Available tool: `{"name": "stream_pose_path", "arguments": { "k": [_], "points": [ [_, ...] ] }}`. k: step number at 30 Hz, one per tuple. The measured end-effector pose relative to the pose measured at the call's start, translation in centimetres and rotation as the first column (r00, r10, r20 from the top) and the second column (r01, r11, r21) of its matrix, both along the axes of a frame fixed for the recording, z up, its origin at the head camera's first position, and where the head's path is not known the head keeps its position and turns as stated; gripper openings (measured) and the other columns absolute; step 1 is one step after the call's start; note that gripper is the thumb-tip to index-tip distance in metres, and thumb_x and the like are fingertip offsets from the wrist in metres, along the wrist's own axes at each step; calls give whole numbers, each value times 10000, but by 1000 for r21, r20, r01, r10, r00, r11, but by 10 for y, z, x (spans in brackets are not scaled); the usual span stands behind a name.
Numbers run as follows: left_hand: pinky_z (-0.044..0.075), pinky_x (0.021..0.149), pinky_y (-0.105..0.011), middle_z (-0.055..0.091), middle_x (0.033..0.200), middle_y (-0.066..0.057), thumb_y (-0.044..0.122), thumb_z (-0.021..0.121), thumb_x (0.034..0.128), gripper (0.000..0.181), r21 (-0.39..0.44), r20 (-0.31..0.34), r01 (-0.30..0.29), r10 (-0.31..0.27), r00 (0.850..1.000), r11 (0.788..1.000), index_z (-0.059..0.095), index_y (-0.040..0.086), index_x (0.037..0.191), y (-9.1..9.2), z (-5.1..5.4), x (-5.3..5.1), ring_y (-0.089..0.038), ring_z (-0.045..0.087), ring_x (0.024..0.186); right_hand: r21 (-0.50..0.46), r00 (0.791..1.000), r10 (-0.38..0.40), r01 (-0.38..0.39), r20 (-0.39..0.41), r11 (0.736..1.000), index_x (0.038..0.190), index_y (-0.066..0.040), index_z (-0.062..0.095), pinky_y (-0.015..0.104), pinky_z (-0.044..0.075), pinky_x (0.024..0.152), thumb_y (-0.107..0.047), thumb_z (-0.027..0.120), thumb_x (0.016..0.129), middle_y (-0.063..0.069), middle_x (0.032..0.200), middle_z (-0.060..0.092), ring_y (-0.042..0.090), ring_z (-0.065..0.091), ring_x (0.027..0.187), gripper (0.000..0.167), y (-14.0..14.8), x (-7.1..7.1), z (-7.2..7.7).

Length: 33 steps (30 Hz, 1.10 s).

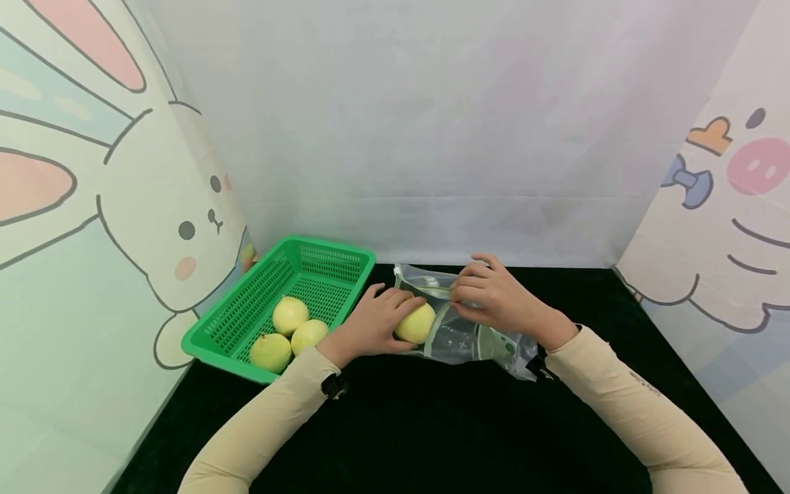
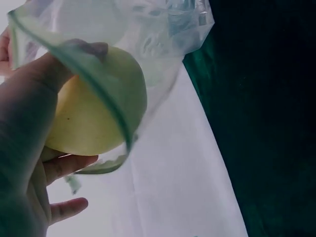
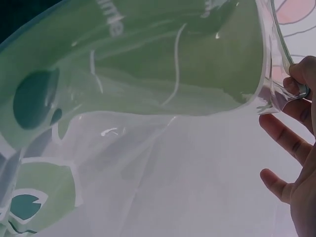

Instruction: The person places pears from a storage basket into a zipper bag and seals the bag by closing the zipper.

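Observation:
In the head view, my left hand [image 1: 379,320] grips a pale yellow round fruit [image 1: 416,324] at the mouth of a clear zip bag [image 1: 453,339] with green prints. The left wrist view shows the fruit [image 2: 98,106] partly inside the bag, its near side outside the green-edged rim [image 2: 111,101]. Thumb and fingers curl around the fruit there. My right hand [image 1: 494,295] pinches the bag's edge between thumb and index finger, the other fingers spread, as the right wrist view shows beside the bag's green panel [image 3: 148,64].
A green plastic basket [image 1: 338,255] stands left of the bag, holding three more pale yellow fruits [image 1: 291,315]. Both lie on a black cloth-covered table [image 1: 432,425]. Behind it hangs a pale curtain [image 1: 432,137], with cartoon-printed panels at both sides.

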State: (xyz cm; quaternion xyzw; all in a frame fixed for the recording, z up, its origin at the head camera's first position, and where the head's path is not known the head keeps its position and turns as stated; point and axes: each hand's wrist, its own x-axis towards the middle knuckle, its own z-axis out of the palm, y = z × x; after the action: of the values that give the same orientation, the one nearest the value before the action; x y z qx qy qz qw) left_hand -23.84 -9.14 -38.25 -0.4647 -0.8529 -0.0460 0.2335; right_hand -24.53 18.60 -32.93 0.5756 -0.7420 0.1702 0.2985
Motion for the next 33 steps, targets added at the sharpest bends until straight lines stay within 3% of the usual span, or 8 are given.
{"name": "stream_pose_path", "arguments": {
  "k": [8,19,25,33],
  "points": [
    [386,1019,-606,606,1230,-52,514,768,826,695,-73,-1,-55,55,998,996,552,149,1377,-3,-10,0,-265,548,1187,-23,999,-11,10,-41,1000,846,-150,676,646,404,899,-325,457,1057,-15,870,686,226,604,872,351,6,2,8],
    [345,988,-713,585,1285,-109,519,810,776,726,-96,6,-126,127,992,987,570,223,1394,-8,-11,-3,-300,493,1282,0,998,-21,21,-52,1000,830,-174,654,647,389,931,-348,470,1053,-32,875,676,220,597,896,338,9,2,10],
    [361,969,-716,570,1319,-121,536,808,770,717,-127,-8,-136,136,991,983,586,250,1389,-9,-10,-1,-303,487,1288,5,997,-23,23,-67,1000,823,-168,651,643,395,916,-330,461,1054,-27,864,672,223,600,893,340,10,2,9],
    [348,984,-718,573,1316,-113,525,795,785,685,-102,-22,-121,120,993,987,594,255,1381,-10,-8,0,-291,465,1315,-20,997,-16,15,-69,1000,823,-167,649,621,395,922,-328,481,1053,-31,854,662,214,596,884,327,10,3,8]
  ]
}}
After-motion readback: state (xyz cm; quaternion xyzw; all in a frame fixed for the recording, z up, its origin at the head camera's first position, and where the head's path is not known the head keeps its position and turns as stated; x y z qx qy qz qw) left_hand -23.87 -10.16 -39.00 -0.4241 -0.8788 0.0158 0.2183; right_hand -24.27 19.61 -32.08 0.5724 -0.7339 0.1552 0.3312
